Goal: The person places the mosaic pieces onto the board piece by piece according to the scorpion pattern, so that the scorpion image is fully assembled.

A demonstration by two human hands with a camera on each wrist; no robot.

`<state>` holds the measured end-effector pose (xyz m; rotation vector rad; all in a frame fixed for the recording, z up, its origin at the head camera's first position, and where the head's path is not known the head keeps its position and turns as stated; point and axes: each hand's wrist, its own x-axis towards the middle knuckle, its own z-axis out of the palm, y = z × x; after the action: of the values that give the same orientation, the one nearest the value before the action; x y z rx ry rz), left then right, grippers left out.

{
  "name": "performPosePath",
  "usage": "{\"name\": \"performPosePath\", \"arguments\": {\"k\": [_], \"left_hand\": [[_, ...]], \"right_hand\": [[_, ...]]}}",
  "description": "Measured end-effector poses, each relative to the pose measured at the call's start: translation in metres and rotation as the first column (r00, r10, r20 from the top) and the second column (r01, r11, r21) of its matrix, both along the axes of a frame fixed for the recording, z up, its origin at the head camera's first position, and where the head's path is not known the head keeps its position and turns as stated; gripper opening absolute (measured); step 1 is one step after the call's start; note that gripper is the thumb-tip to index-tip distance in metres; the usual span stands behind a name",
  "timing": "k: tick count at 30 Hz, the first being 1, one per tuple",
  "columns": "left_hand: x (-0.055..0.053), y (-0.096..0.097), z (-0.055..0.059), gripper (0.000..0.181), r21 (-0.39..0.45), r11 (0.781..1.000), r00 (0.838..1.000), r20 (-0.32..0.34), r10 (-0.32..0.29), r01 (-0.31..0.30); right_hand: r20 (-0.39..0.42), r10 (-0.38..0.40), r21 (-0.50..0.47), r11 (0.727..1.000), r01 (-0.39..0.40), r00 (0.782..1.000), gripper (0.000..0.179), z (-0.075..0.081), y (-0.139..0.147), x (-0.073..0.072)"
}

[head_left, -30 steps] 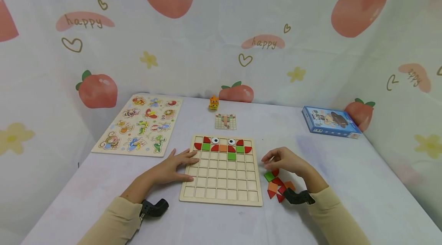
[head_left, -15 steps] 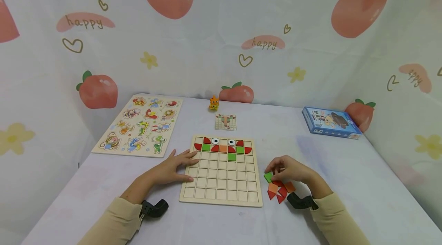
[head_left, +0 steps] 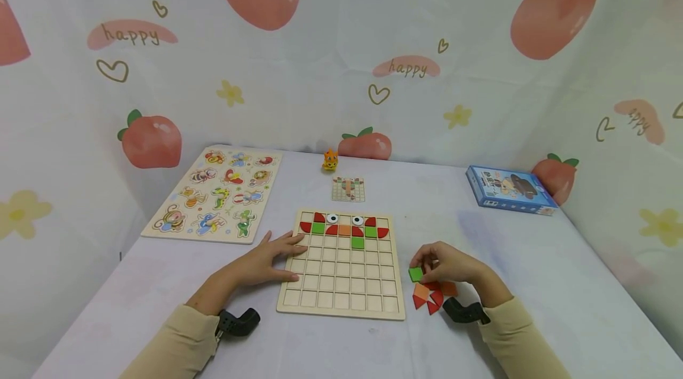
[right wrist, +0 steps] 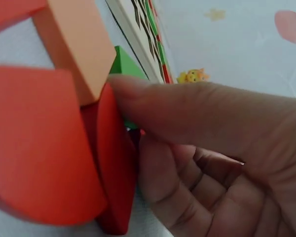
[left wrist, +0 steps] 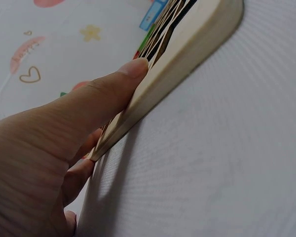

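Note:
My left hand (head_left: 272, 259) rests on the left edge of a wooden grid board (head_left: 341, 302), its fingers spread over the rim. In the left wrist view the thumb (left wrist: 133, 69) lies on the board's edge. Red, green and orange tiles and two eye tiles fill part of the board's upper rows. Right of the board, my right hand (head_left: 450, 261) pinches a red tile (right wrist: 119, 163) between thumb and curled fingers; the fingers partly hide it. A green square tile (head_left: 415, 274) lies beside the fingertips. Orange tiles (head_left: 421, 291) and red tiles (head_left: 435, 298) lie close below the hand.
A small pattern card (head_left: 349, 189) and an orange toy figure (head_left: 330, 160) are behind the board. At the back left lies an insect puzzle board (head_left: 213, 195). A blue box (head_left: 512, 189) sits at the back right, before a printed cloth backdrop.
My right hand has come down and nearer onto the loose tiles, and its fingers have closed on a red one. The green square has turned slightly. My left hand has stayed put.

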<state>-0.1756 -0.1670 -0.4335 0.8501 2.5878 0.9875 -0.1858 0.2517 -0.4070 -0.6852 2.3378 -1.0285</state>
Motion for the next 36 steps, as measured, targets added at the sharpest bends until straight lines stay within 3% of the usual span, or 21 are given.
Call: {"name": "performPosePath", "arguments": {"k": [8, 15, 27, 36], "left_hand": [[0.000, 0.000, 0.001, 0.068, 0.001, 1.000, 1.000, -0.001, -0.001, 0.001], [0.000, -0.001, 0.001, 0.068, 0.002, 1.000, 1.000, -0.015, -0.012, 0.012], [0.000, 0.000, 0.001, 0.067, 0.009, 1.000, 1.000, -0.005, -0.001, 0.001], [0.001, 0.000, 0.002, 0.067, 0.007, 1.000, 1.000, -0.001, 0.004, -0.004]], "right_hand": [[-0.015, -0.024, 0.009, 1.000, 0.024, 1.000, 0.013, 0.000, -0.001, -0.004], [0.044, -0.075, -0.032, 0.997, 0.076, 0.996, 0.015, 0.002, -0.005, -0.009], [0.054, -0.069, -0.078, 0.994, 0.073, 0.996, 0.021, 0.006, -0.036, -0.020], [0.067, -0.019, -0.147, 0.989, 0.029, 0.998, 0.020, 0.014, -0.066, -0.029]]}}
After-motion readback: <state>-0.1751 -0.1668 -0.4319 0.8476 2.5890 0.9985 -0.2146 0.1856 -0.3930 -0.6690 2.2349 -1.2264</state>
